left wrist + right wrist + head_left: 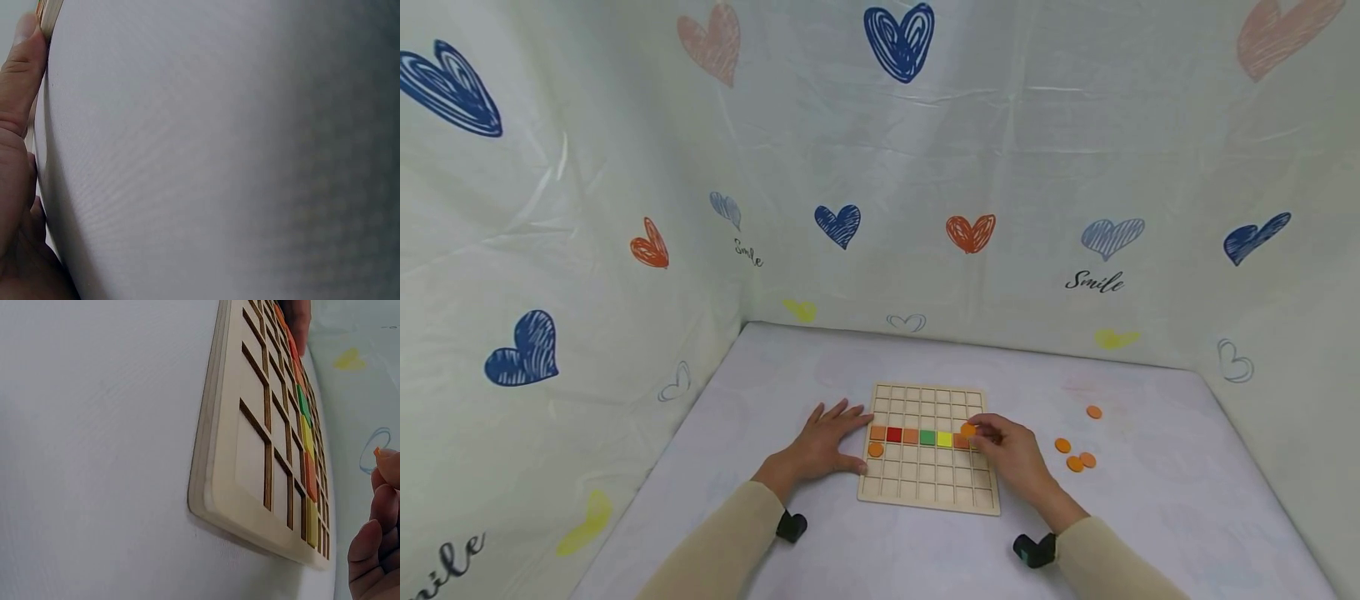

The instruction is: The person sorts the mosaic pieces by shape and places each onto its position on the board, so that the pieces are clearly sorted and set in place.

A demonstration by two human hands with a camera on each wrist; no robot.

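Observation:
A wooden grid board [928, 493] lies on the table, with one row of coloured square tiles, among them a red tile [894, 435], a green tile [928, 438] and a yellow tile [944, 439]. My left hand [817, 446] rests with spread fingers against the board's left edge. Just under the row's left end sits an orange disc [876, 450]. My right hand [1013, 454] pinches another orange disc [968, 430] between thumb and finger over the row's right end. That disc shows edge-on as an orange sliver [377, 452] in the right wrist view.
Several loose orange discs [1063, 446] lie on the table to the right of the board. The white table [805, 354] meets a white curtain [925, 150] printed with hearts at its back and sides. A black wrist device [1034, 551] shows below the right hand.

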